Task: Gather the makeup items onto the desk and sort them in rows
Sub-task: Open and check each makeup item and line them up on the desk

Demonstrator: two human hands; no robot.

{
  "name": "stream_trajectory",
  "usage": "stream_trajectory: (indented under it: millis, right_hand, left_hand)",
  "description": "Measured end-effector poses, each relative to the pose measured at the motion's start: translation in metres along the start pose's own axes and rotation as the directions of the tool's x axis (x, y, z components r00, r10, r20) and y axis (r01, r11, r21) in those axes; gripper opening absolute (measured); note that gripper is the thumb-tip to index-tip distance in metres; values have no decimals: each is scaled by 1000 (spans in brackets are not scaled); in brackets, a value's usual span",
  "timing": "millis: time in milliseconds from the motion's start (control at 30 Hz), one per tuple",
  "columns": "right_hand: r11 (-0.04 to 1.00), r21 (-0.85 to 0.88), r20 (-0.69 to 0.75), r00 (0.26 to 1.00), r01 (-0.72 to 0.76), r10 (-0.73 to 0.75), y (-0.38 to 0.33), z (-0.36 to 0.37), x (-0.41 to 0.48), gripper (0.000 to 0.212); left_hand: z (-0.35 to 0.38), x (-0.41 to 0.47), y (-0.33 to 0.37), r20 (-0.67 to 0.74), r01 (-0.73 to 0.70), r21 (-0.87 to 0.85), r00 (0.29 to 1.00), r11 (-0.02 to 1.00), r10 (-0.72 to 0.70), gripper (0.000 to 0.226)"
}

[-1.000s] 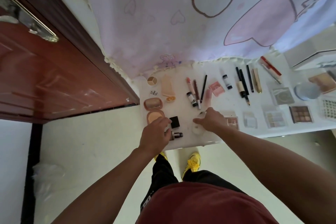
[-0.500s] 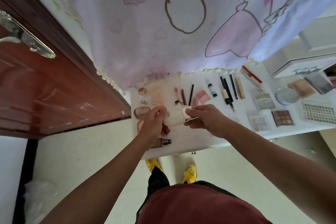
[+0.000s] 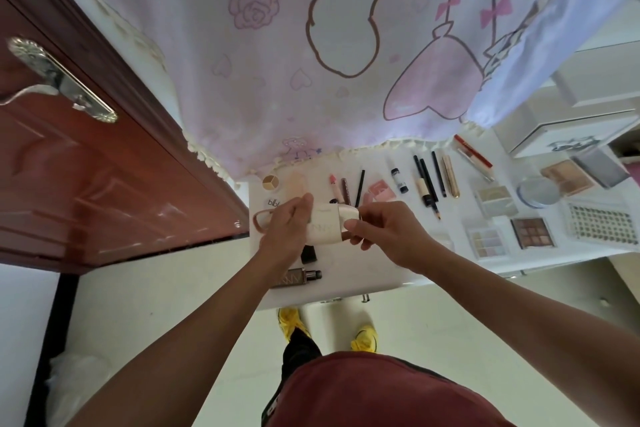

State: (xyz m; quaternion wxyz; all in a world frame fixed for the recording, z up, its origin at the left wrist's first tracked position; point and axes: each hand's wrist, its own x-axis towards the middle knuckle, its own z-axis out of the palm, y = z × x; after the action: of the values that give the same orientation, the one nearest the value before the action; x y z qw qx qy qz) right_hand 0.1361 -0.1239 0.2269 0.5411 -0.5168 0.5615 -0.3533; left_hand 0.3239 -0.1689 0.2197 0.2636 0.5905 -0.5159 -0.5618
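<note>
A cream round compact [image 3: 329,227] with a gold rim is held above the white desk [image 3: 377,274] between both hands. My left hand [image 3: 289,230] grips its left side and my right hand [image 3: 384,232] pinches its right edge. Below them lie a black square case [image 3: 308,253] and a brown bottle [image 3: 296,277] on its side. Pencils and lipsticks [image 3: 427,180] lie in a row further back, and eyeshadow palettes [image 3: 531,232] lie to the right. A pink oval compact [image 3: 259,218] shows left of my left hand, partly hidden.
A red-brown door [image 3: 104,163] with a metal handle stands left of the desk. A pink printed curtain [image 3: 311,62] hangs over the desk's back edge. White boxes [image 3: 571,128] and a white mesh tray [image 3: 602,225] sit at the far right. Yellow shoes [image 3: 363,340] stand on the pale floor.
Both hands have lifted the cream compact off the desk and hold it up between them. The head has tilted, so the desk sits lower in view.
</note>
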Motion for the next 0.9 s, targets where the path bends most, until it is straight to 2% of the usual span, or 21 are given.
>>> stream_trajectory:
  millis: [33,100,167,233,267,300,367,400,433,467,500,567,633,700,767,833,900]
  right_hand:
    - [998,-42,-18,999,35,-36,1,0,-1,10]
    - [977,-185,-44,992,109,-119,6,-1,-1,3]
    - [874,-413,-24,956,258,-293,13,-3,-1,13]
    - [796,-470,25,908,380,-418,18,-3,-2,18]
    - [810,-442,22,908,384,-419,18,-3,-3,20]
    - [866,-380,-7,935,324,-353,16,-3,-4,21]
    - [995,-87,-34,999,39,-42,6,-5,-4,25]
    - [985,102,-1,990,-142,143,2,-7,-3,35]
    - [922,245,64,954,-301,294,-2,-9,-2,46]
    - [858,307,132,911,-412,390,-5,-12,-1,53]
    - [815,325,188,877,-480,442,-7,-14,0,52]
    - [773,356,251,850,-526,463,-7,-13,1,36]
    - [783,389,247,873,-486,420,-6,-13,2,22]
    - [840,365,180,916,-401,359,-4,-13,3,18]
    - [917,258,104,952,-305,287,-4,-10,2,20]
    - [986,63,21,988,-155,154,-2,-4,1,20]
    - [996,-50,-7,997,-74,74,0,-1,0,19]
  left_hand:
    - [0,-1,2,4,4,-6,1000,1000,-4,41]
    - [1,-1,4,8,45,-35,999,998,-45,40]
    - [1,-1,5,22,137,-86,991,987,-136,35]
    - [0,-2,4,42,187,-106,982,977,-184,35]
    - [0,-3,4,43,175,-99,984,979,-172,36]
    - [0,-4,4,40,143,-87,989,986,-140,38]
    - [0,-4,5,19,40,-44,999,998,-39,40]
    - [0,-5,6,1,-17,-17,1000,1000,17,39]
    - [1,-4,7,-17,-71,10,997,997,71,38]
    - [1,-4,8,-28,-115,37,993,993,116,38]
    - [2,-4,8,-28,-148,71,988,986,150,38]
    - [3,-4,7,-6,-193,153,981,969,196,40]
    - [4,-4,6,11,-201,180,979,963,202,40]
    - [4,-3,7,9,-184,162,983,969,185,40]
    - [3,-2,8,7,-155,122,988,980,156,40]
    - [2,-2,8,3,-124,81,992,989,124,39]
    - [1,-2,7,-4,-98,68,995,993,99,38]
